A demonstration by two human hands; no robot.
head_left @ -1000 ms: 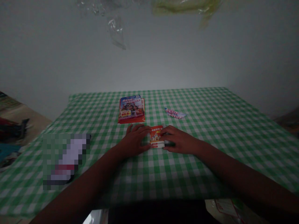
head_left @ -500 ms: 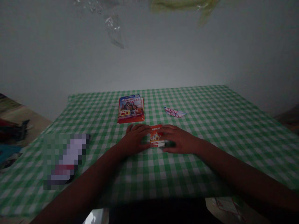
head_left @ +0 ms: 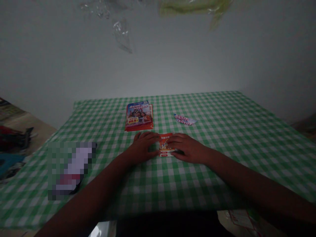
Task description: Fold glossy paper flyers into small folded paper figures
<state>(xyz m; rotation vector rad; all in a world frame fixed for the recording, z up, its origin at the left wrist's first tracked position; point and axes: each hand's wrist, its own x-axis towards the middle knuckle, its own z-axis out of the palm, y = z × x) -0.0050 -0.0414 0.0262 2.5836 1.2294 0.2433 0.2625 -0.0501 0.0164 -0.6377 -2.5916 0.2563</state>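
A small red and white printed paper (head_left: 165, 147) lies on the green checked tablecloth (head_left: 222, 138) in front of me. My left hand (head_left: 142, 148) rests flat on the cloth against the paper's left edge, fingers stretched out. My right hand (head_left: 187, 147) covers the paper's right part, fingers bent and pressing down on it. Both forearms reach in from the lower edge of the view.
A stack of coloured leaflets (head_left: 138, 116) lies farther back, left of centre. A small folded paper piece (head_left: 184, 119) lies back right. A blurred-out object (head_left: 70, 169) sits at the left. A pale wall stands behind the table; clutter shows on the floor at far left.
My right hand has slid leftward over the paper, so less of it shows. The left hand has barely moved.
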